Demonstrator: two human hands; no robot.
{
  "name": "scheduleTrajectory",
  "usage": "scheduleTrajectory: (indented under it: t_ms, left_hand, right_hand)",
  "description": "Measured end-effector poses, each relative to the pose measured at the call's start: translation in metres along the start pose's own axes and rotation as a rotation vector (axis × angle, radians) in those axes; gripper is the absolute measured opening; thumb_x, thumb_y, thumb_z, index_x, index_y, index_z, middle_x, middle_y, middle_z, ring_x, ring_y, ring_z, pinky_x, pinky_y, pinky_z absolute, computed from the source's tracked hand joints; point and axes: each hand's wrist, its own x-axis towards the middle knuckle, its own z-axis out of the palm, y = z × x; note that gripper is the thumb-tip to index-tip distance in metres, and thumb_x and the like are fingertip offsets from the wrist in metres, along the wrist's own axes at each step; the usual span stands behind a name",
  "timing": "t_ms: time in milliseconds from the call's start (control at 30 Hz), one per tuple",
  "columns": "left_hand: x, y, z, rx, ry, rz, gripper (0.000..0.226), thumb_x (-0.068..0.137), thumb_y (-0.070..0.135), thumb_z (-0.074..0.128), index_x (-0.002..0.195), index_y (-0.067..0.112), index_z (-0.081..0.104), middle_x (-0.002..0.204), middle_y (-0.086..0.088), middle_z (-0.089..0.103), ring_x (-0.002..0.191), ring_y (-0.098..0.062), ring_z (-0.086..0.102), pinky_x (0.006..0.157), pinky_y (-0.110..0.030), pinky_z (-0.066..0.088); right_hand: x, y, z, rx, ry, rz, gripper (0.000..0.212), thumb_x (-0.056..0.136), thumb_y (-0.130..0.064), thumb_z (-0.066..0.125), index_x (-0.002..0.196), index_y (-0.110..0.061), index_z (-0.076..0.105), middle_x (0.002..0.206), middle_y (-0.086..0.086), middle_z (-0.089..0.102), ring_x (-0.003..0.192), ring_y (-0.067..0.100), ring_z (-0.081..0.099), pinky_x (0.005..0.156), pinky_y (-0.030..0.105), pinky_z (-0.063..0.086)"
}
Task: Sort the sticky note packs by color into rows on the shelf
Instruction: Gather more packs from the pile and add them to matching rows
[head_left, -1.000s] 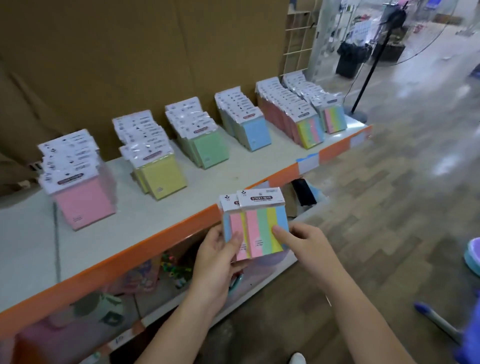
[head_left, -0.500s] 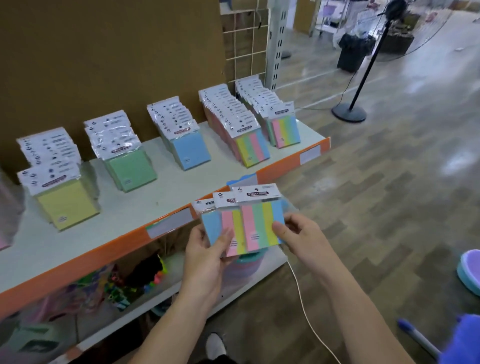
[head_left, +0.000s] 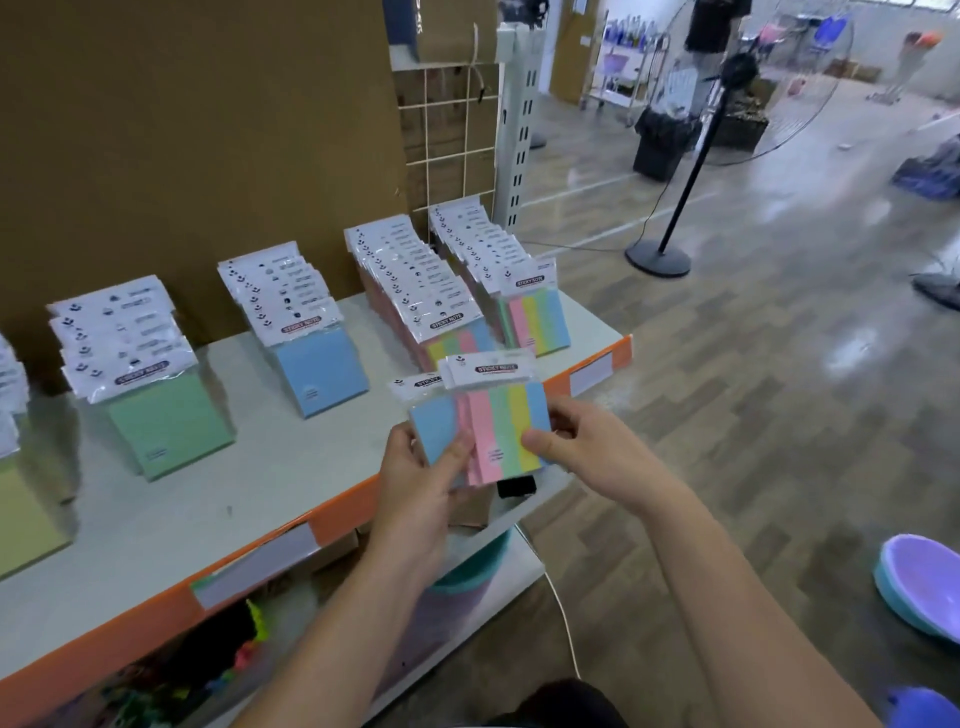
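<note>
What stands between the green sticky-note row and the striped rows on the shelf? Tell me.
The row of blue paper sticky note packs, plain in the head view.

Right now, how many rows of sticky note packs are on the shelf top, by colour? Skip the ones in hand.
yellow row: 1 (cut off by the left edge of the frame)
green row: 1
blue row: 1
striped rows: 2
Total: 5 rows
</note>
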Motion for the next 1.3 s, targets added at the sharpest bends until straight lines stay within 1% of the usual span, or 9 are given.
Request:
scheduleTrajectory:
  t_ms: [67,233,367,600,833,1000,1100,1200,1300]
  left_hand:
    - [0.011,-0.002,0.007,-0.032,0.037,-0.006,0.021,0.094,0.013,0.064,0.112,0.020,0.057,0.113,-0.004,0.071,0.097,-0.022,0.073,0.071,-0.035,0.061]
    - [0.033,-0.006,0.027,-0.053,0.136,-0.010,0.018,0.097,0.010,0.059,0.110,0.021,0.056,0.119,-0.004,0.066,0.107,-0.029,0.068,0.076,-0.045,0.061]
    - [0.033,-0.014,0.049,-0.022,0.194,-0.012,0.021,0.097,0.012,0.060,0.114,0.024,0.055,0.120,-0.002,0.065,0.108,-0.027,0.067,0.078,-0.043,0.061]
    - [0.030,-0.031,0.075,-0.043,0.287,0.040,0.025,0.097,0.006,0.055,0.116,0.022,0.054,0.118,-0.001,0.066,0.106,-0.026,0.069,0.079,-0.044,0.061]
    - [0.023,-0.048,0.090,-0.058,0.319,0.134,0.043,0.090,-0.008,0.052,0.116,0.026,0.056,0.106,0.009,0.072,0.107,-0.025,0.069,0.080,-0.047,0.060]
    - [0.017,-0.050,0.096,0.001,0.347,0.173,0.068,0.087,-0.014,0.052,0.132,0.037,0.046,0.124,-0.001,0.061,0.111,-0.026,0.066,0.078,-0.049,0.061]
    - [0.012,-0.051,0.093,0.048,0.336,0.217,0.081,0.087,-0.013,0.054,0.135,0.051,0.042,0.121,0.006,0.067,0.114,-0.023,0.064,0.082,-0.052,0.059]
    - [0.006,-0.048,0.088,0.068,0.318,0.265,0.085,0.088,-0.014,0.055,0.132,0.059,0.043,0.120,0.008,0.068,0.111,-0.021,0.066,0.072,-0.046,0.061]
    - [-0.001,-0.040,0.078,0.122,0.327,0.310,0.086,0.089,-0.013,0.055,0.131,0.061,0.040,0.120,0.009,0.067,0.106,-0.020,0.069,0.066,-0.042,0.061]
  right_hand:
    - [0.018,0.006,-0.016,0.009,0.062,-0.001,0.019,0.093,-0.020,0.067,0.111,-0.014,0.065,0.105,0.003,0.072,0.094,0.017,0.068,0.082,0.028,0.055]
    - [0.082,0.027,-0.070,0.016,0.274,-0.027,0.015,0.092,-0.014,0.067,0.107,-0.013,0.065,0.093,-0.002,0.068,0.084,0.011,0.061,0.066,0.018,0.046]
    - [0.131,0.039,-0.089,-0.294,0.185,-0.004,0.023,0.091,-0.018,0.067,0.113,-0.008,0.064,0.106,0.006,0.067,0.096,0.021,0.060,0.071,0.026,0.035]
    - [0.141,0.047,-0.081,-0.422,0.101,-0.063,0.063,0.081,-0.034,0.079,0.131,-0.007,0.052,0.124,0.011,0.059,0.112,0.027,0.060,0.088,0.033,0.048]
    - [0.148,0.048,-0.072,-0.634,0.141,-0.146,0.063,0.088,-0.039,0.070,0.131,-0.003,0.043,0.125,0.015,0.050,0.112,0.035,0.055,0.086,0.041,0.044]
    - [0.144,0.051,-0.072,-0.569,0.177,-0.156,0.062,0.091,-0.034,0.068,0.136,-0.001,0.041,0.131,0.017,0.045,0.116,0.035,0.052,0.088,0.039,0.043]
    - [0.125,0.053,-0.077,-0.290,0.244,-0.236,0.049,0.095,-0.025,0.064,0.136,-0.005,0.048,0.128,0.011,0.051,0.114,0.027,0.052,0.088,0.024,0.036]
    - [0.098,0.043,-0.069,-0.062,-0.019,-0.240,0.010,0.096,-0.032,0.060,0.103,-0.026,0.065,0.097,-0.011,0.065,0.091,0.010,0.060,0.074,0.008,0.038]
    - [0.075,0.030,-0.049,0.066,-0.395,-0.247,0.010,0.091,-0.028,0.068,0.093,-0.037,0.064,0.078,-0.024,0.067,0.069,-0.004,0.058,0.066,0.007,0.043]
